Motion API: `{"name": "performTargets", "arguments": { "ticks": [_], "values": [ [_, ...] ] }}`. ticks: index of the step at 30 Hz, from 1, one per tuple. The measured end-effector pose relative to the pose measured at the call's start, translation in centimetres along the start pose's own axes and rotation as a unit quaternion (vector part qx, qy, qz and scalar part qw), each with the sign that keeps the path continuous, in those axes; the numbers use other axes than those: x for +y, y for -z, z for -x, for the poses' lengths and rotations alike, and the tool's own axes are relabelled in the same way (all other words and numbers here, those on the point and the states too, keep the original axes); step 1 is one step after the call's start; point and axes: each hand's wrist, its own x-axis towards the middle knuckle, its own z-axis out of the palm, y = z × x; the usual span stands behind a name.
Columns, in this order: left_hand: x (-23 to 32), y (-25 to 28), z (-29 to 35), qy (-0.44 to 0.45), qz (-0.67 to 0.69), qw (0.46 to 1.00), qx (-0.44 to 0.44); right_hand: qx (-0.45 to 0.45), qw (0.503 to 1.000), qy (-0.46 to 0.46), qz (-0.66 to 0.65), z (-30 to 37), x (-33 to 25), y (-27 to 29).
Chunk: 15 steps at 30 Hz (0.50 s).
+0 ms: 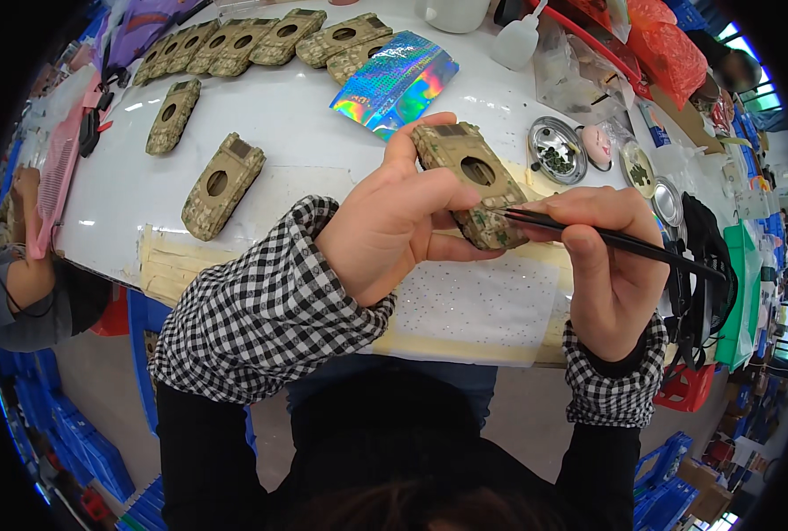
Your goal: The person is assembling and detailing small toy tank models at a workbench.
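Note:
My left hand (pixel 381 217) holds a camouflage-painted toy tank hull (pixel 451 152), tilted, with a round hole in its top. Black tweezers (pixel 646 251) are pinched in my right hand (pixel 620 265), their tips touching or just above the hull's near end. Whether a tiny part sits between the tips is too small to tell. Two similar hulls, a nearer one (pixel 223 188) and a farther one (pixel 173 117), lie to the left. More hulls (pixel 274 44) line the table's far side. A round metal dish (pixel 555 152) with small dark green pieces stands right of the held hull.
A shiny holographic pouch (pixel 394 84) lies beyond my left hand, against the hulls. Speckled white paper (pixel 478 310) covers the near edge. A white squeeze bottle (pixel 515 42) and red plastic bag (pixel 668 53) are far right, a green tray (pixel 741 292) right. Another person's arm (pixel 29 274) shows left.

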Motion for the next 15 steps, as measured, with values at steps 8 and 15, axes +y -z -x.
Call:
{"name": "performTargets", "arguments": {
  "ticks": [8, 15],
  "values": [
    [-0.10, 0.00, 0.00, 0.001, -0.003, 1.000, 0.003, -0.003, 1.000, -0.022, 0.000, 0.07, -0.10, 0.00],
    [-0.10, 0.06, -0.04, -0.001, -0.005, 1.000, 0.002, -0.007, 1.000, -0.028, -0.002, 0.01, -0.21, -0.04]
  ]
}}
